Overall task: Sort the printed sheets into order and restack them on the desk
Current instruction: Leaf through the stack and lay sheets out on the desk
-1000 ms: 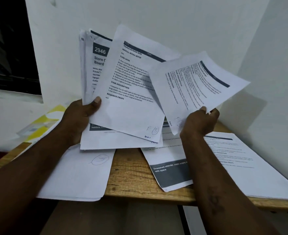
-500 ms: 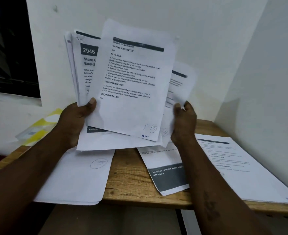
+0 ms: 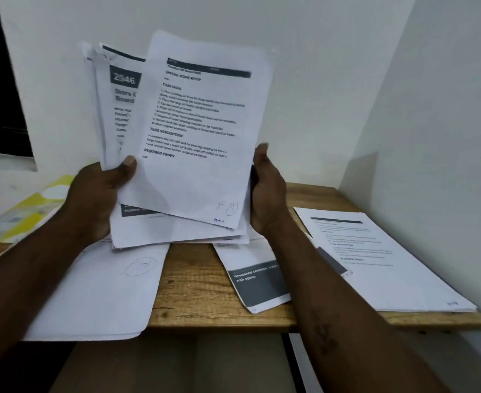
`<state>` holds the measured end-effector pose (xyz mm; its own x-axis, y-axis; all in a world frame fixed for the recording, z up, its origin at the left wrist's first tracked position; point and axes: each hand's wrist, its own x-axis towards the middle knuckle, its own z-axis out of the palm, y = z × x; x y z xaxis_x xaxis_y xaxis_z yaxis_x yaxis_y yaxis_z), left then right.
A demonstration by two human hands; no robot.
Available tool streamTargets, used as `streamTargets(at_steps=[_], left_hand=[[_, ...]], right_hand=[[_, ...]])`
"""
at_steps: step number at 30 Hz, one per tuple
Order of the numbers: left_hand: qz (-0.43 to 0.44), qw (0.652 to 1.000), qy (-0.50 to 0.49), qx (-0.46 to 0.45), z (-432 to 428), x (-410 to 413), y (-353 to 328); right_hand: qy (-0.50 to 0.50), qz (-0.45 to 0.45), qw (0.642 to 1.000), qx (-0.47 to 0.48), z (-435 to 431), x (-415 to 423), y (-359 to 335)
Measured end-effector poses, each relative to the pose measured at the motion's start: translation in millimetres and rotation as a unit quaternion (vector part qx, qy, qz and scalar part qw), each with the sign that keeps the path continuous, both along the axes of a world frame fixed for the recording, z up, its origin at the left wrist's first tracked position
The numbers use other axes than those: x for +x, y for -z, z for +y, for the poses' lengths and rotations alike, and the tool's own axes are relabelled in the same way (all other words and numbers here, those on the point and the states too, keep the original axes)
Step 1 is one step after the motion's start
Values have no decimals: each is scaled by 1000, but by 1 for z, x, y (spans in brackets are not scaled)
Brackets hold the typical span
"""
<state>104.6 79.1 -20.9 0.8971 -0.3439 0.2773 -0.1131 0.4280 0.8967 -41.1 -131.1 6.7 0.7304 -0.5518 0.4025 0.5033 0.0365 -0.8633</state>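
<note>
A: Wooden desk [image 3: 205, 304] in a white corner. Loose piles [image 3: 389, 268] lie on it, and your stack [image 3: 202, 171] is raised above.
B: The sheet you held out right is tucked behind now, so one more is sorted. Your left hand [image 3: 97, 199] pinches the stack; your right hand [image 3: 267, 194] clasps its edge.

Single view, head camera. It sits on your head and looks forward and down, wide-angle, at close range. Your forearms enter from the lower left and lower right corners. Your left hand [image 3: 97, 194] and right hand [image 3: 267, 191] grip the held sheets [image 3: 205, 171] at mid-frame, nearest the lens. The tabletop [image 3: 205, 293] crosses the lower half. The wall [image 3: 318, 80] fills the upper part, its corner at upper right.
</note>
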Motion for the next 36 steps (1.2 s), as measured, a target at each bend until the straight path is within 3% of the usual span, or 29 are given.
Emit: streamTargets(at_steps=[2,4,8,19,24,29,36], left_hand=[[1,1000,-3,-5,1,0,0],[-1,1000,-1,-1,1,-1,0],[-3,1000,12,-1,3,1,0],[-4,995,102,-15,3,-25,-13],[-15,995,99,7,2,-39,-39],[-1,994,111,7,-12,-63,-60],[28,988,151,16,-58,-101,-59]], right_hand=[[-43,-2,998,38,-1,1,0],[-62,-12,998,7,-6,1,1],[20,15,996,-90,-13,5,4],[241,64,965,-84,-21,4,4],[266,48,959,-83,-33,-7,-11],[293,52,951,-84,-49,-41,-30],[304,137,938,-92,-102,-148,-62]])
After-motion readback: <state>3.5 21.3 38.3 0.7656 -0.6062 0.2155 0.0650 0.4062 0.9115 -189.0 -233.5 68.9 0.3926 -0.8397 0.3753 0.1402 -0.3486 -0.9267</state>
